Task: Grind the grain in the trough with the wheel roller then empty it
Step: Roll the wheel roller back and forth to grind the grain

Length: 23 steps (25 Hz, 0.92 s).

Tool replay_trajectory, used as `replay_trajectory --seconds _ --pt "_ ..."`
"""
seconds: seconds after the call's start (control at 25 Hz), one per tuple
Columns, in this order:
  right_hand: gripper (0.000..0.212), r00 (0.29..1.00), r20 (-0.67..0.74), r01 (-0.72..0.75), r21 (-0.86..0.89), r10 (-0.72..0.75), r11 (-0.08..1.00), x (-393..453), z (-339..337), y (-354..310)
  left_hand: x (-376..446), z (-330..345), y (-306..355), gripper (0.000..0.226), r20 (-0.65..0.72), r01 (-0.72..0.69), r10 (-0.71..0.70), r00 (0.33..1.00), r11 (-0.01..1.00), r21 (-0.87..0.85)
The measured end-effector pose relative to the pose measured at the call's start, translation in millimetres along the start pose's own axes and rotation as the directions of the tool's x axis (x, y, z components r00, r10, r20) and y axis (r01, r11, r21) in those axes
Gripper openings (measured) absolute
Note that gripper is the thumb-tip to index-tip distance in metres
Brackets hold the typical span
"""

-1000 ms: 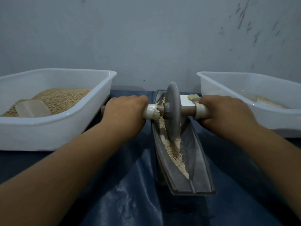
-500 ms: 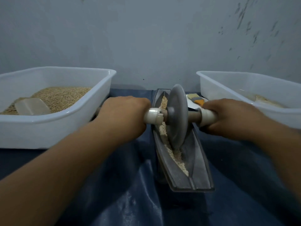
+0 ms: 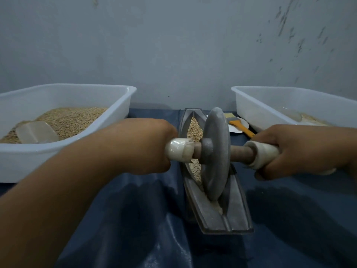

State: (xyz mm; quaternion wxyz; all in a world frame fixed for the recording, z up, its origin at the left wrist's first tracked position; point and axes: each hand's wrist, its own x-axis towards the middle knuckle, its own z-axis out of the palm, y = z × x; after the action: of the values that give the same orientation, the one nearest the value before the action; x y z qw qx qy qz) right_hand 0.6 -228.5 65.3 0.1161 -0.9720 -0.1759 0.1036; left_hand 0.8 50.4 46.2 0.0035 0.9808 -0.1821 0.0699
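Behind our fingers stands a grey, scuffed wall, and under them lies a dark blue cloth (image 3: 119, 219). Our left hand (image 3: 143, 147) and right hand (image 3: 301, 151) are each clenched around a white-wrapped end of the axle, with the wheel roller (image 3: 216, 153) upright between our knuckles, its rim seated in the trough (image 3: 224, 215). Grain (image 3: 195, 128) lies in the groove beyond our fingers, with little on the near side. To grind well, we judge we should press evenly through both fists, keep the disc vertical, and run it the whole length of the groove. Outside our left fingers sits the full tub (image 3: 63, 144); beyond our right, the second tub (image 3: 270, 105) and a brush (image 3: 239, 125).
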Motion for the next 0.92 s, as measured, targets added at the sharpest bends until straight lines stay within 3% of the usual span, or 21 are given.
replay_trajectory --seconds 0.08,0.16,0.2,0.28,0.36,0.48,0.56,0.6,0.68,0.76,0.84,0.92 --pt "0.031 0.977 -0.212 -0.011 -0.051 0.0 0.999 14.6 12.6 0.4 5.6 11.2 3.5 0.02 -0.152 0.051 -0.041 0.988 0.997 0.061" --pt "0.021 0.881 -0.473 -0.101 -0.165 0.012 0.981 34.3 22.9 -3.1 15.5 18.6 6.4 0.015 -0.284 0.102 -0.078 0.956 0.992 0.071" --pt "0.022 0.85 -0.527 -0.126 -0.198 0.003 0.972 39.8 28.4 -4.0 17.9 22.2 7.7 0.014 -0.298 0.121 -0.102 0.949 0.992 0.046" --pt "0.02 0.87 -0.493 -0.107 -0.22 -0.016 0.97 41.4 27.7 -2.1 23.7 22.9 5.5 0.015 -0.272 0.111 -0.097 0.958 0.993 0.04" --pt "0.017 0.954 -0.298 -0.033 -0.157 -0.016 0.987 27.8 15.2 0.8 19.8 14.3 2.8 0.019 -0.13 0.059 -0.054 0.99 0.998 0.035" --pt "0.035 1.0 -0.009 0.011 -0.025 -0.011 1.0 1.4 -4.3 -3.0 3.1 -4.6 -0.2 0.015 0.103 0.019 -0.012 0.995 0.997 -0.071" --pt "0.047 0.999 0.041 0.022 -0.006 -0.022 1.0 -4.9 -6.2 -3.4 -2.5 -6.4 0.7 0.015 0.111 0.022 -0.015 0.994 0.998 -0.057" --pt "0.045 1.0 0.009 0.016 -0.007 -0.016 1.0 -1.4 -1.8 -1.7 -1.3 -1.3 2.5 0.015 0.04 0.024 -0.024 0.999 1.0 0.0" --pt "0.028 0.978 -0.207 -0.025 -0.029 0.019 0.999 17.7 13.3 2.2 7.2 12.4 6.9 0.018 -0.202 0.067 -0.041 0.979 0.991 0.12" --pt "0.019 0.88 -0.471 -0.123 -0.117 0.054 0.985 41.5 25.5 -0.4 17.7 19.1 9.6 0.022 -0.362 0.125 -0.043 0.931 0.97 0.207" --pt "0.019 0.819 -0.572 -0.183 -0.195 0.04 0.964 52.9 33.9 -3.6 23.3 27.4 8.7 0.022 -0.389 0.145 -0.069 0.918 0.975 0.168" --pt "0.015 0.877 -0.481 -0.14 -0.238 0.009 0.961 48.7 25.4 -2.1 28.0 26.7 3.4 0.022 -0.314 0.117 -0.081 0.946 0.988 0.096"
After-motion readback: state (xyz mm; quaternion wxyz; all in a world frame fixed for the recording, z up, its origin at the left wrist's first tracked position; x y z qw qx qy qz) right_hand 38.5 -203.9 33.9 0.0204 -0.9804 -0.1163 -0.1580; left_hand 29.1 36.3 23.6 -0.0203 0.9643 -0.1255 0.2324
